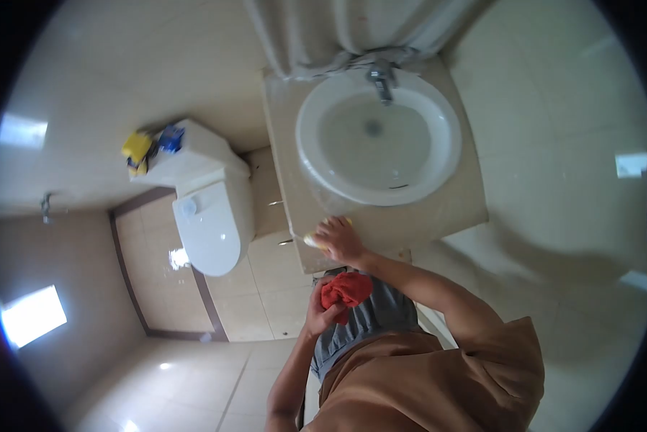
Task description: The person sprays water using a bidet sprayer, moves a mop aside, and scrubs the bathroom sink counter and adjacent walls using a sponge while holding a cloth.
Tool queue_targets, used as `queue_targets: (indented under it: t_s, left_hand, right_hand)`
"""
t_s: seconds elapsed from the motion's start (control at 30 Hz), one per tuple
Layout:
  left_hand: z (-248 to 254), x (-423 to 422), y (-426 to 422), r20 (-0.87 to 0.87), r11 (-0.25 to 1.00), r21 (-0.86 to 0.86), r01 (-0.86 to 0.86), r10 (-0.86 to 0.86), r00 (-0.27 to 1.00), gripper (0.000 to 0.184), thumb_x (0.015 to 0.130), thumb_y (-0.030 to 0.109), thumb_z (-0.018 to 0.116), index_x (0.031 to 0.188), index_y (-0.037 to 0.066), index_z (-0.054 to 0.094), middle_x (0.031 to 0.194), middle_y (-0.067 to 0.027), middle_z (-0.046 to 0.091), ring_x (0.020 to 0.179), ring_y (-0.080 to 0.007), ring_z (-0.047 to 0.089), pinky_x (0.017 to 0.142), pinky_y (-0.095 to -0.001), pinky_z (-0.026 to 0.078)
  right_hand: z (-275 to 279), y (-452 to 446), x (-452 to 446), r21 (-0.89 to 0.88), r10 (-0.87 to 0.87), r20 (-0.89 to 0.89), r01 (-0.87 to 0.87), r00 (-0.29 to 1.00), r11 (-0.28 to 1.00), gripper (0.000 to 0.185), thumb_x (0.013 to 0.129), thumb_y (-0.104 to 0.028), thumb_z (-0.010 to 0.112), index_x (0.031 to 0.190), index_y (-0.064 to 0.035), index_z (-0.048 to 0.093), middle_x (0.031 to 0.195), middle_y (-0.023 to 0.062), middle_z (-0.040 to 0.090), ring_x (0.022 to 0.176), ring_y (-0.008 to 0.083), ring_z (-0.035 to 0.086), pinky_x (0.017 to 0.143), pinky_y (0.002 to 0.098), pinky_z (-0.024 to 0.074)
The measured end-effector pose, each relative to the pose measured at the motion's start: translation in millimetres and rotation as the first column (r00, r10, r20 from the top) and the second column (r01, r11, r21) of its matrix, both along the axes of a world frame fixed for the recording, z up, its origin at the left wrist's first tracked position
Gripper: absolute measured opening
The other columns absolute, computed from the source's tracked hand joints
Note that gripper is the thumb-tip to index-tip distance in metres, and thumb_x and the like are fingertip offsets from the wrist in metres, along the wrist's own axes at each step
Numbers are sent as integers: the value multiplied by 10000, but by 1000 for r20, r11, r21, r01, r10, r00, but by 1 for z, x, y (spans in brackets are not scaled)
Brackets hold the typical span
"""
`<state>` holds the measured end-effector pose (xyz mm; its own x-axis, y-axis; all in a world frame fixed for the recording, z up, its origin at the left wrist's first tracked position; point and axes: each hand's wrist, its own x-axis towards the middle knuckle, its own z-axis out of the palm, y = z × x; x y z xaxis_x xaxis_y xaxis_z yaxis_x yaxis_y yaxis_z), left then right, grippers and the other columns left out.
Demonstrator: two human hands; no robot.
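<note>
My left hand (319, 311) is closed around a bunched red cloth (348, 289), held in front of my body below the counter's edge. My right hand (340, 241) rests at the front left part of the beige countertop (410, 222). Its fingers are wrapped over a yellow and white sponge-like pad (312, 241), mostly hidden under the hand. Just beyond that hand is the oval white washbasin (306, 147), which seems to hold some water. A metal faucet (382, 83) stands at its far rim.
Left of the counter stands a white toilet (212, 234) with its lid down. On its tank lie a yellow item (137, 147) and a blue packet (171, 139). A pale curtain-like sheet (316, 32) hangs behind the faucet. Tiled wall (554, 144) borders the right.
</note>
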<state>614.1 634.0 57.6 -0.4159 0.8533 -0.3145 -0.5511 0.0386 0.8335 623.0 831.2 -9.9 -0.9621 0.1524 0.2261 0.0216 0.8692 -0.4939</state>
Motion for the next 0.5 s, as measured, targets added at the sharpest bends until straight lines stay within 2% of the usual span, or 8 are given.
queue_targets:
  t_s: [0.07, 0.13, 0.2, 0.27, 0.37, 0.4, 0.47, 0.5]
  left_hand:
    - [2, -1, 8, 29, 999, 11, 51, -51, 998, 510, 759, 74, 704, 1221, 22, 495, 1167, -68, 566, 1084, -164, 545, 957, -317, 430]
    - [6, 0, 18, 34, 990, -6, 139, -138, 990, 509, 763, 69, 693, 1228, 20, 493, 1170, -71, 570, 1088, -167, 550, 962, -321, 430]
    - [8, 9, 38, 22, 979, -5, 205, -205, 979, 523, 762, 63, 684, 1244, 16, 485, 1172, -77, 580, 1093, -172, 559, 971, -327, 432]
    - [10, 16, 54, -1, 966, 5, 258, -258, 966, 554, 756, 54, 676, 1269, 10, 473, 1173, -84, 595, 1100, -179, 572, 982, -334, 433]
    - [10, 26, 77, -59, 949, -7, 314, -314, 948, 551, 758, 54, 672, 1269, 3, 474, 1180, -89, 594, 1102, -181, 572, 978, -334, 437]
    - [14, 33, 84, -54, 952, -15, 305, -306, 951, 534, 767, 57, 678, 1260, 8, 478, 1169, -85, 595, 1093, -179, 571, 971, -332, 439]
    - [23, 42, 101, -51, 957, -25, 290, -290, 956, 501, 784, 63, 689, 1240, 18, 487, 1148, -76, 596, 1075, -174, 569, 957, -328, 443]
    - [23, 46, 105, -54, 957, -45, 288, -290, 956, 502, 784, 63, 691, 1241, 17, 488, 1147, -77, 598, 1071, -174, 571, 953, -327, 445]
  right_hand:
    - [-2, 8, 52, -59, -92, -16, 91, 996, 994, 357, 665, -167, 746, 1010, -159, 656, 1016, 64, 587, 962, 293, 546, 859, 454, 423]
    - [-1, 34, 101, 34, -236, -101, 241, 966, 970, 324, 630, -123, 730, 940, -133, 635, 943, 58, 584, 884, 306, 542, 787, 455, 430]
    - [-5, 83, 155, 85, -406, -74, 411, 911, 908, 337, 616, -110, 723, 933, -92, 613, 938, 84, 578, 885, 317, 538, 776, 470, 425]
    - [-1, 136, 186, 231, -657, -37, 646, 753, 728, 373, 631, -95, 724, 972, -63, 574, 939, 112, 567, 881, 340, 531, 763, 486, 413]
    - [-14, 191, 188, 217, -895, -165, 901, 414, 376, 392, 682, -133, 720, 1024, -60, 543, 967, 127, 552, 906, 336, 520, 792, 494, 406]
    - [-3, 176, 180, 182, -904, -152, 910, 400, 373, 391, 703, -122, 706, 1046, -61, 530, 999, 144, 546, 919, 353, 514, 805, 489, 401]
    - [-4, 134, 183, 155, -734, -129, 745, 667, 649, 413, 700, -94, 694, 1071, -60, 518, 1025, 167, 535, 930, 373, 508, 822, 488, 395]
    - [-5, 126, 187, 118, -732, -111, 740, 673, 662, 428, 696, -89, 696, 1082, -58, 515, 1031, 172, 532, 937, 375, 506, 828, 487, 393]
